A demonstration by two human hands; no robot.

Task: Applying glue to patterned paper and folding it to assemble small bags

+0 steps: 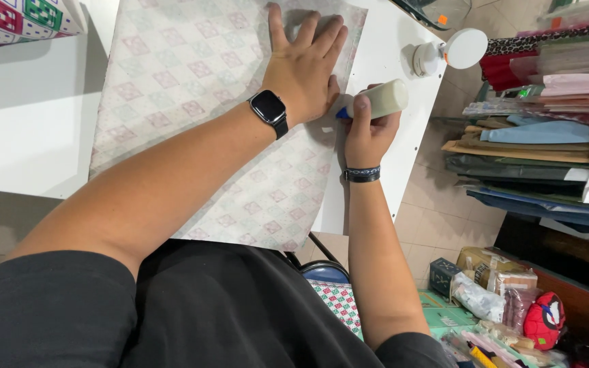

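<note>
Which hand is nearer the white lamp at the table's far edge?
Right. The right hand, holding a glue bottle, sits just below the lamp; the left hand lies flat on the paper, farther away.

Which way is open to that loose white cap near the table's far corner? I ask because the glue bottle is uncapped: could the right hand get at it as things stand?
Probably yes. The right hand lies close to the white cap, with only bare table between them. But its fingers are wrapped round the glue bottle, so it isn't free.

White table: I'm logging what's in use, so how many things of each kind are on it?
On the white table:
Patterned paper sheet: 1
Glue bottle, in the right hand: 1
Round white tape dispenser: 1
Total: 3
</note>
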